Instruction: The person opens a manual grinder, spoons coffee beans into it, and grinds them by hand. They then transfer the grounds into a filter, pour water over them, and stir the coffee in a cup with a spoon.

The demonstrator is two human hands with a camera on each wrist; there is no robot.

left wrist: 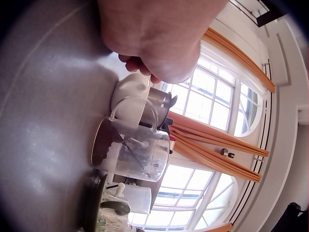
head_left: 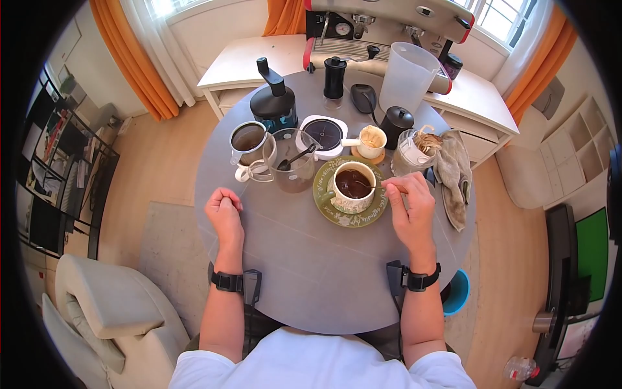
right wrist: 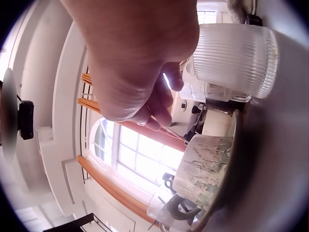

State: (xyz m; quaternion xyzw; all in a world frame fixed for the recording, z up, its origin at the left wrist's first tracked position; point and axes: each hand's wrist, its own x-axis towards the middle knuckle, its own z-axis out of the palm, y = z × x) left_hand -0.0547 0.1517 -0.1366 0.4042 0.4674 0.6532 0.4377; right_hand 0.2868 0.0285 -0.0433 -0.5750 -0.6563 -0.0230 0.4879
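Observation:
My right hand [head_left: 413, 206] pinches the thin handle of a spoon [head_left: 376, 187] between thumb and fingers. The spoon's lower end is hidden in the dark brown drink inside a flower-patterned cup [head_left: 350, 204]. This cup stands on a green saucer [head_left: 337, 220] with lettering round its rim; in the right wrist view its patterned side [right wrist: 203, 164] shows below my fingers. My left hand [head_left: 225, 211] rests on the grey table with its fingers curled in, holding nothing. Beyond it stands a clear glass jug [head_left: 291, 175] with a black spoon [head_left: 295, 159] leaning inside.
Behind the left hand is a white cup [head_left: 243, 172] with a metal filter [head_left: 249, 137]. A black-lidded grinder [head_left: 273, 107], a white scale [head_left: 337, 150], a ribbed glass [right wrist: 234, 58] and a grey cloth [head_left: 453, 175] surround the saucer. An espresso machine [head_left: 389, 19] stands behind the table.

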